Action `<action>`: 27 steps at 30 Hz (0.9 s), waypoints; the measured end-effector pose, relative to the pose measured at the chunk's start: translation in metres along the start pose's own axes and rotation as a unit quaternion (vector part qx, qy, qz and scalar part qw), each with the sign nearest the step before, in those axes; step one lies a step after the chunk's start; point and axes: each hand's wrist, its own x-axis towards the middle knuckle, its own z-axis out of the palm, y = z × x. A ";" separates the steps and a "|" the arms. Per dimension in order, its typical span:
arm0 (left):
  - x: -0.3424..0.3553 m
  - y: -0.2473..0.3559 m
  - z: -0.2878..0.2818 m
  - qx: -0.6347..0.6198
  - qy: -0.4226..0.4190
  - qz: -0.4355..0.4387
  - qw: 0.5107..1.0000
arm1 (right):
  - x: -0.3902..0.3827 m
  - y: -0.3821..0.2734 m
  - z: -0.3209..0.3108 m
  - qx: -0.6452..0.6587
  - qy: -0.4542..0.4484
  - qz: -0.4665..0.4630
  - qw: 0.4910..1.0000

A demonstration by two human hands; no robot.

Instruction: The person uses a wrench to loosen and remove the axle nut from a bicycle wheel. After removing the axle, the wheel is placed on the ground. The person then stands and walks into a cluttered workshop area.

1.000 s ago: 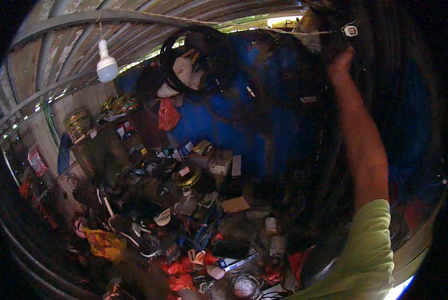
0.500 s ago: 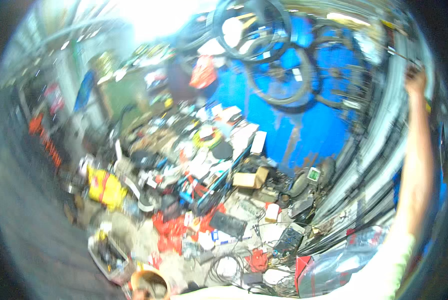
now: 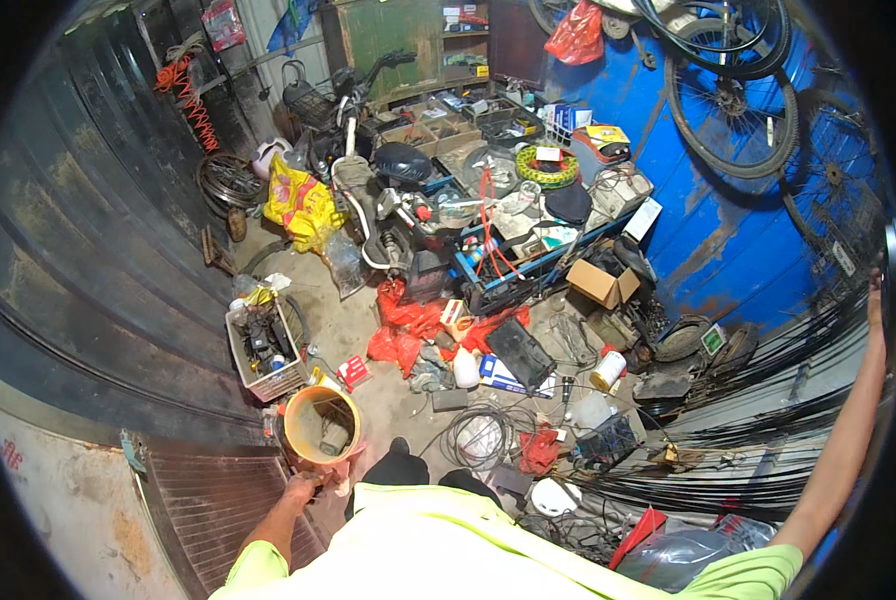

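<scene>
My left hand [image 3: 304, 487] is low in the view, just below a yellow bucket [image 3: 295, 432]. Its fingers look curled round something I cannot make out. Inside the bucket lies a greyish object, with a small red box [image 3: 353, 372] close beyond. My right arm stretches far out to the right, and my right hand [image 3: 876, 290] reaches the view's dark rim beside long black cables or strips [image 3: 768, 470] along the wall. Its fingers point upward; what it touches or holds is hidden at the rim.
A crate of parts [image 3: 268, 385] stands beyond the bucket. Ahead are a partly dismantled scooter [image 3: 373, 235], a yellow bag [image 3: 303, 205], red plastic bags [image 3: 396, 345] and a cluttered blue-framed bench [image 3: 488, 295]. Coiled cable [image 3: 458, 440] lies on the floor. Wheels [image 3: 733, 100] hang against the blue wall.
The view has tilted down and turned, so the floor clutter and bucket appear higher. My right hand has come down from the upper right. The earlier blur is gone.
</scene>
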 end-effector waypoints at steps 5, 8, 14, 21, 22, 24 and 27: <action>-0.034 0.006 -0.019 -0.030 0.024 -0.059 0.997 | -0.036 0.160 0.022 -0.097 0.125 0.187 0.970; -0.046 0.016 -0.016 -0.026 0.036 -0.081 0.996 | -0.069 0.238 0.080 -0.198 0.111 0.232 0.946; -0.029 0.029 -0.029 -0.058 0.027 -0.147 0.987 | -0.172 0.374 0.278 -0.411 -0.023 0.288 0.865; 0.036 0.092 -0.082 -0.074 0.011 -0.152 0.985 | -0.363 0.535 0.446 -0.392 -0.228 0.384 0.805; 0.042 0.105 -0.093 -0.064 0.013 -0.155 0.986 | -0.388 0.553 0.462 -0.322 -0.254 0.474 0.779; 0.061 0.124 -0.119 -0.054 0.017 -0.156 0.986 | -0.445 0.579 0.498 -0.286 -0.247 0.535 0.756; 0.100 0.146 -0.154 -0.040 0.008 -0.148 0.988 | -0.514 0.606 0.517 -0.250 -0.227 0.576 0.745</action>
